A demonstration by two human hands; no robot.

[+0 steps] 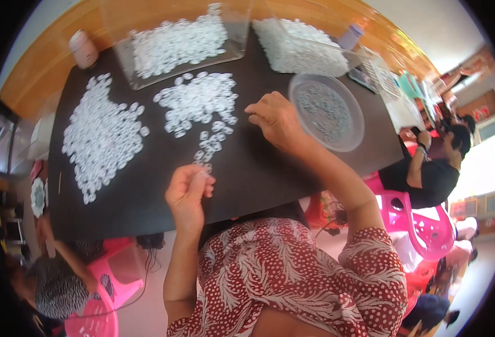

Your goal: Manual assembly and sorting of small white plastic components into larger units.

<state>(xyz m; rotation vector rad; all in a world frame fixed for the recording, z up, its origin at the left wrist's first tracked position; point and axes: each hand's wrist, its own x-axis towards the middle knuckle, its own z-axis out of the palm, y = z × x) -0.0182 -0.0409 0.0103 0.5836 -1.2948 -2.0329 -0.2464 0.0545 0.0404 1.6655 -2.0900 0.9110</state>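
Observation:
My left hand [189, 194] is closed in a pinch near the table's front edge. Its fingertips meet the near end of a trail of small white ring-like pieces [209, 145]; which piece they grip is too small to make out. That trail runs up to a middle heap of the same white pieces [200, 100]. Over the table, between this heap and a round clear tub [355, 124], is my right hand [278, 121], its thumb and fingers drawn together. Whatever they hold, if anything, is hidden. Many small grey-green bits [325, 112] lie inside the tub.
A larger spread of white pieces [102, 140] covers the dark table's [146, 210] left side. Two clear bins [236, 55] [315, 48] full of white pieces stand at the back. A pink bottle [83, 49] stands back left, a phone [362, 80] back right. Other people sit on both sides.

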